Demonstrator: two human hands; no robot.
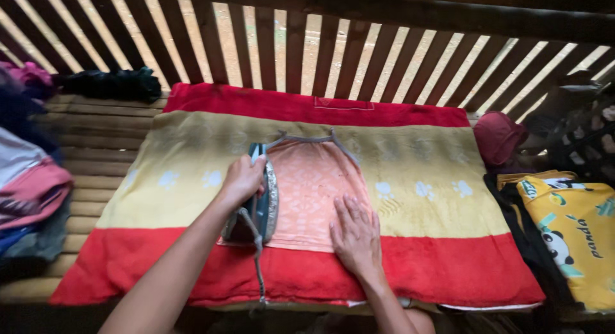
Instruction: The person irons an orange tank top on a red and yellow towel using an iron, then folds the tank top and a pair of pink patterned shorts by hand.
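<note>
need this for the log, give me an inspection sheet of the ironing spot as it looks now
surface: red and yellow blanket spread over a slatted bench
job's things: iron on the left edge of an orange garment lying flat
clutter: folded clothes pile at left, dark cloth behind it, maroon cap and yellow printed fabric at right
grippers: left hand grips the iron; right hand flat on the garment
cables: iron's cord trails to the near edge
surroundings: wooden slat wall

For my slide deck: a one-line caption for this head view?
Left hand presses an iron on a peach garment; right hand flattens it.
</note>
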